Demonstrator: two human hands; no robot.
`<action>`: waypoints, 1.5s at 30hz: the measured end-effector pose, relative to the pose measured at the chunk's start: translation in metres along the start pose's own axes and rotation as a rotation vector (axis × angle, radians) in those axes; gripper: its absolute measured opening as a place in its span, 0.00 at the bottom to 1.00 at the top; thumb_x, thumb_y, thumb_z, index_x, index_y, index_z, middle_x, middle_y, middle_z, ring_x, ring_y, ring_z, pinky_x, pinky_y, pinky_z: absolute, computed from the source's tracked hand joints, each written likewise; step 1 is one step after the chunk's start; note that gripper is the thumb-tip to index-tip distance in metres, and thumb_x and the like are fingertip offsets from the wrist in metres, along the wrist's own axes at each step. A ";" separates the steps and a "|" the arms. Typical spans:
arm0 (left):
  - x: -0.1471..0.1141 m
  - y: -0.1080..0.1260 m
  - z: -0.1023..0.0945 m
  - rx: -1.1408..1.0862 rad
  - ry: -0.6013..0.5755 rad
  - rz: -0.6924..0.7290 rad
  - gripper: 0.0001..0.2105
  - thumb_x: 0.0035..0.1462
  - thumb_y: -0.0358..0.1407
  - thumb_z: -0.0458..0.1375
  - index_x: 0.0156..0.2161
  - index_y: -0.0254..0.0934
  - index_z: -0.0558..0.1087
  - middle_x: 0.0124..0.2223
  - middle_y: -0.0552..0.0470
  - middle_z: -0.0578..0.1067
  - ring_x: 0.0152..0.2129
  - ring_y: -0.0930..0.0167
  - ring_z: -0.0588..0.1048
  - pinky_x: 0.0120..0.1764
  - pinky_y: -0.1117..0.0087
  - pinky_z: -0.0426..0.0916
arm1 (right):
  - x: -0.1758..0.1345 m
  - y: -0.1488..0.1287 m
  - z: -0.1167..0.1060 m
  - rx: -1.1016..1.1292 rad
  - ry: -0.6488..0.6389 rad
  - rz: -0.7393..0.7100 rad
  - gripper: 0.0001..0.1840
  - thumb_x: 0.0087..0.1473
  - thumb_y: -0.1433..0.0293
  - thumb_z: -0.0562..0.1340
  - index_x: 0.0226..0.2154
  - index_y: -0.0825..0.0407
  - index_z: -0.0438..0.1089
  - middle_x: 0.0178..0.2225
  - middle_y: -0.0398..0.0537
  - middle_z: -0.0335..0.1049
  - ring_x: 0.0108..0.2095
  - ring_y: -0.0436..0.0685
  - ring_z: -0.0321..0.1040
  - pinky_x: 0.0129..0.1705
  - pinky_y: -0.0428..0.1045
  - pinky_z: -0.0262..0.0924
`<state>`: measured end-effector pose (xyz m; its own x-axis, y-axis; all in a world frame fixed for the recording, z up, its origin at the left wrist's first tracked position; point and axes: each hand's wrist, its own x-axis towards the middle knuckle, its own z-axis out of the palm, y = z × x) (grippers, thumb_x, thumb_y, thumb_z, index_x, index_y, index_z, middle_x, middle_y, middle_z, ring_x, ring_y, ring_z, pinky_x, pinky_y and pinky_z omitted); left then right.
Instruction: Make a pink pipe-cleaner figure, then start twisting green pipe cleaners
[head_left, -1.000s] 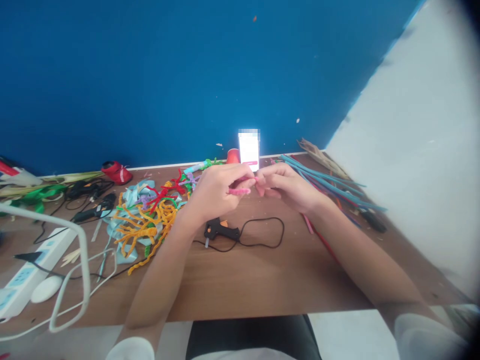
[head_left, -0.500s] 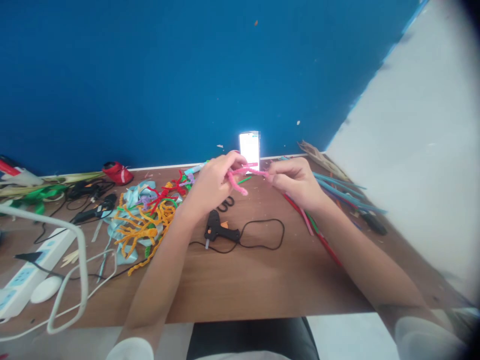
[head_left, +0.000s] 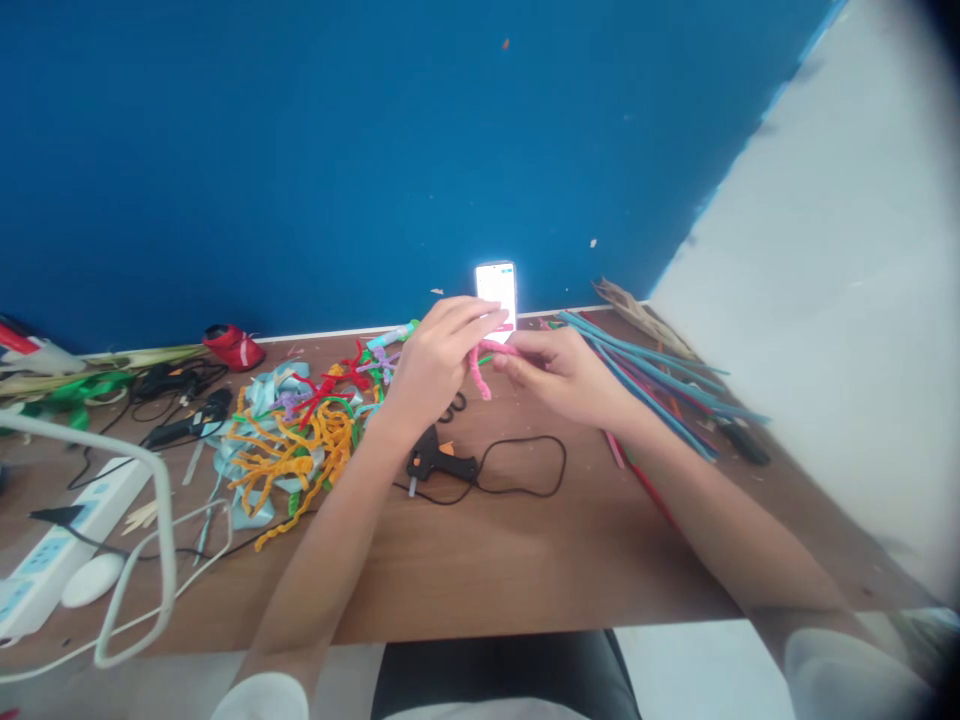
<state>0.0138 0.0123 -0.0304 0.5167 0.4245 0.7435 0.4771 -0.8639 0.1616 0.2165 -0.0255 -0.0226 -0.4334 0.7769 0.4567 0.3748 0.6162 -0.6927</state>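
This is looking like a craft workshop: a glue gun [head_left: 444, 462] is lying on the table [head_left: 525, 575], orange pipe cleaners [head_left: 298, 465] and ribbon [head_left: 264, 393] are cluttering the left, and blue pipe cleaners [head_left: 651, 356] are lying on the right.

Pink stem [head_left: 481, 378] fuzzy, matt, chenille-like, orange stems [head_left: 274, 465] likewise fuzzy, pale-blue ribbon [head_left: 279, 388] satiny, smooth, glue gun [head_left: 444, 462] dark plastic, low sheen, power strip [head_left: 82, 525] smooth white plastic, phone screen [head_left: 493, 285] glassy, bright, tabletop [head_left: 525, 570] brown, wood-grained, faintly shiny, blue wall [head_left: 360, 150] matt, paint-like, flecked
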 end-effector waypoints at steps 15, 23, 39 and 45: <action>0.005 0.019 0.000 -0.825 0.009 -0.616 0.17 0.64 0.49 0.58 0.41 0.35 0.76 0.39 0.49 0.79 0.35 0.74 0.76 0.40 0.73 0.72 | 0.000 0.010 0.008 -0.241 0.151 -0.070 0.20 0.66 0.65 0.58 0.23 0.53 0.70 0.17 0.39 0.64 0.19 0.45 0.55 0.26 0.47 0.45; 0.008 0.021 -0.004 -0.910 0.042 -0.637 0.13 0.61 0.44 0.62 0.40 0.35 0.71 0.29 0.53 0.76 0.23 0.78 0.73 0.27 0.78 0.67 | 0.001 0.003 0.011 -0.134 -0.006 0.013 0.23 0.69 0.59 0.53 0.24 0.51 0.62 0.18 0.38 0.59 0.21 0.46 0.53 0.26 0.47 0.44; 0.006 0.018 -0.002 -0.767 0.010 -0.695 0.10 0.67 0.41 0.55 0.37 0.36 0.68 0.30 0.53 0.76 0.25 0.76 0.76 0.32 0.76 0.71 | -0.002 0.000 0.015 0.063 -0.217 0.142 0.14 0.70 0.64 0.49 0.42 0.52 0.67 0.23 0.40 0.70 0.20 0.47 0.63 0.28 0.45 0.57; 0.002 0.012 0.004 -0.831 0.064 -0.664 0.11 0.67 0.42 0.55 0.38 0.35 0.68 0.40 0.48 0.79 0.36 0.74 0.79 0.46 0.70 0.72 | 0.002 0.010 0.002 -0.183 -0.223 0.175 0.18 0.68 0.59 0.50 0.44 0.50 0.70 0.29 0.45 0.74 0.29 0.53 0.69 0.34 0.48 0.58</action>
<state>0.0235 0.0037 -0.0289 0.2810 0.8845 0.3724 0.0022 -0.3887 0.9214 0.2179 -0.0181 -0.0299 -0.5110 0.8378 0.1923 0.5914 0.5050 -0.6286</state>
